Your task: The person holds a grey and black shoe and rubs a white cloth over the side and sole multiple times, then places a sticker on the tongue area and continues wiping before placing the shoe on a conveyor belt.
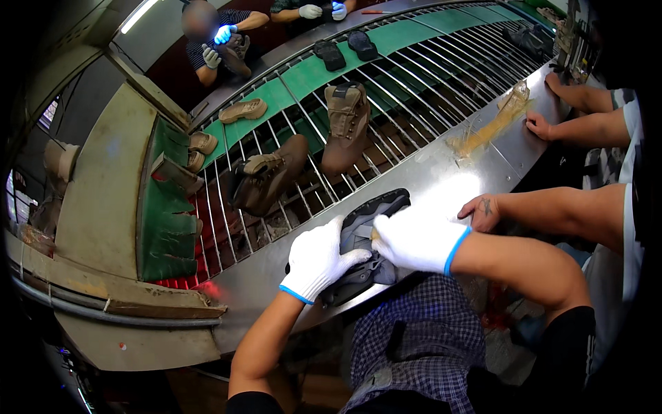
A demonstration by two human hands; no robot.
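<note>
A dark grey shoe [381,270] lies on its side on the metal ledge in front of me. My left hand [317,257], in a white knitted glove with a blue cuff, grips the shoe at its left side. My right hand [419,243], gloved the same way, is closed over the shoe's upper part. From its fingers sticks a small tool [363,233] with a tan grip and a pale flat end, which touches or hovers over the shoe's opening. Its exact kind cannot be made out, and the right fingertips are partly hidden.
Beyond the metal ledge [510,162] runs a rack of metal rods carrying two brown boots [345,131]. A green belt [289,93] holds a tan sole [243,110] and two black shoe parts [362,45]. Bare arms [565,210] rest on the ledge at right; gloved people work across.
</note>
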